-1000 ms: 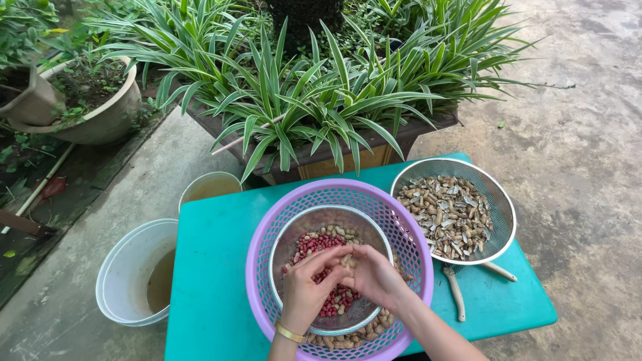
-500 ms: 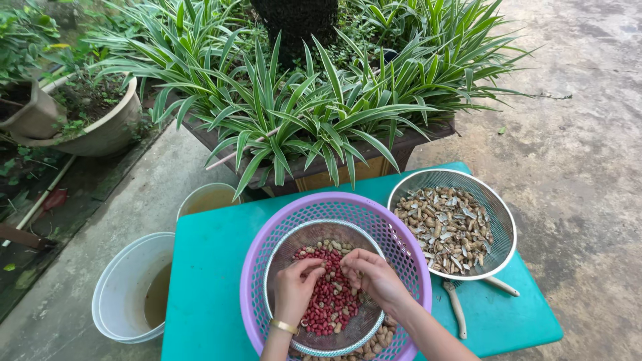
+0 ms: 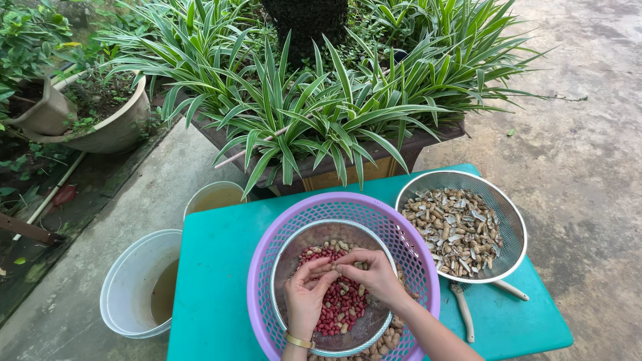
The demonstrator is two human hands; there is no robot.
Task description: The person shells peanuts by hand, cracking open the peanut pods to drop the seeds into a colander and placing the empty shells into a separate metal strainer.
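— What do we see, working from the biggest thing down?

— We see a smooth teal table (image 3: 221, 267) carrying a round purple plastic basket (image 3: 401, 234) with slotted walls. Nested inside it sits a shallower metal mesh sieve (image 3: 294, 247), holding glossy red shelled peanuts (image 3: 331, 311) mixed with a few pale, rough unshelled ones. Just to the right sits a second mesh strainer (image 3: 508, 220), heaped with dry, split beige shells (image 3: 458, 230).

— And where does the peanut lie against our fingers?

— Our left hand (image 3: 304, 301) and right hand (image 3: 374, 274) meet above the red heap. Both sets of fingertips are pinched nearly closed on one small tan peanut pod (image 3: 332, 267), which sits right between thumbs and forefingers, clear of the pile beneath. The pod is too small for us to tell whether it is cracked.

— Anything on the wrist?

— A thin gold bangle (image 3: 299, 341) circles our left wrist.
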